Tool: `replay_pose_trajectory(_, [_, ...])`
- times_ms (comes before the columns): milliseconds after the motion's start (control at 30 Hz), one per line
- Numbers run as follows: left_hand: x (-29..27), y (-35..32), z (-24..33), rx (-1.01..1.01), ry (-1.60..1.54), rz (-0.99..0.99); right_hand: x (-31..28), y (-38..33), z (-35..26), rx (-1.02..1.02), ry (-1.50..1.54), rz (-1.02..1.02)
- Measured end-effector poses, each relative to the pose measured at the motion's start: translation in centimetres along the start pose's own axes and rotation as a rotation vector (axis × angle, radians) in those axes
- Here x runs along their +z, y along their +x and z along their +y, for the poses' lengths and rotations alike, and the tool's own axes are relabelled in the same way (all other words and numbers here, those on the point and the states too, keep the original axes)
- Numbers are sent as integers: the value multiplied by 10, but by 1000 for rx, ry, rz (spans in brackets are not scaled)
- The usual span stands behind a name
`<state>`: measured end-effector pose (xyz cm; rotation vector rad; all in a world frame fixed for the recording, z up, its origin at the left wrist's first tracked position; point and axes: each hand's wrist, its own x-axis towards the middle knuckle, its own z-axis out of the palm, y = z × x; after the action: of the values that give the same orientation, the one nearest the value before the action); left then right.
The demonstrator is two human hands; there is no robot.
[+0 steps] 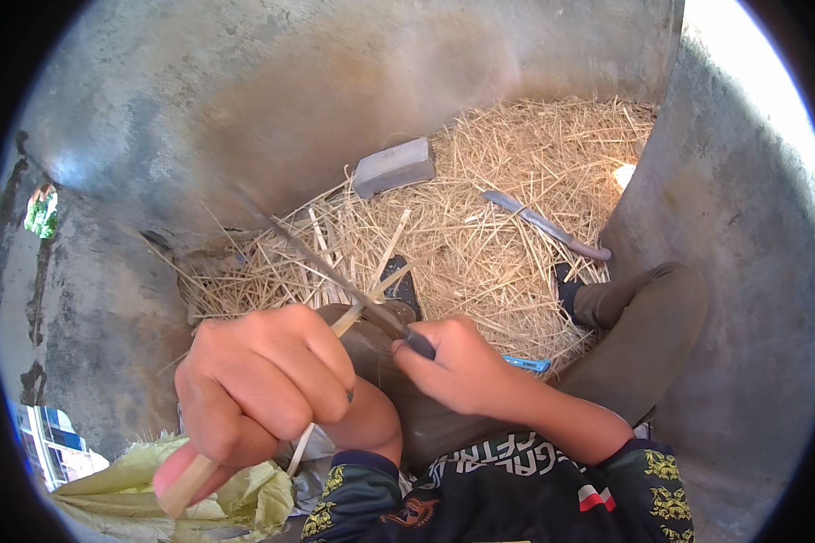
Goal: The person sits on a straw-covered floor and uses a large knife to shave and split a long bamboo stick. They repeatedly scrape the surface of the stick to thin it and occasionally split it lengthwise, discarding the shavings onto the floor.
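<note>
My left hand [263, 385] is closed in a fist around a pale split strip [186, 489], which looks like bamboo or wood. One end juts out below the fist; the tapered other end points up and to the right. In my right hand [453, 366] is the dark handle of a long, thin-bladed knife [321, 264], its blade slanting up to the left. The blade crosses the strip just beyond my left knuckles, close to or touching it. Its far tip is blurred.
Straw-like shavings [516, 145] cover the floor. A grey block [394, 167] lies by the curved concrete wall [335, 81]. A larger knife [548, 224] rests on the shavings, and a blue tool [527, 364] lies near my leg. A yellowish sack [244, 502] is at lower left.
</note>
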<state>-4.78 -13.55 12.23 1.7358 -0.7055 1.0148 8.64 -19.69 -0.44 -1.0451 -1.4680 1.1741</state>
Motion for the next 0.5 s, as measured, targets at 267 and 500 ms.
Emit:
replay_pose_trajectory(267, [-5, -10, 8, 132, 208, 298, 13, 14, 100, 431, 73, -5])
replay_pose_trajectory(500, [-6, -15, 10, 122, 306, 365, 26, 39, 42, -180, -98, 95])
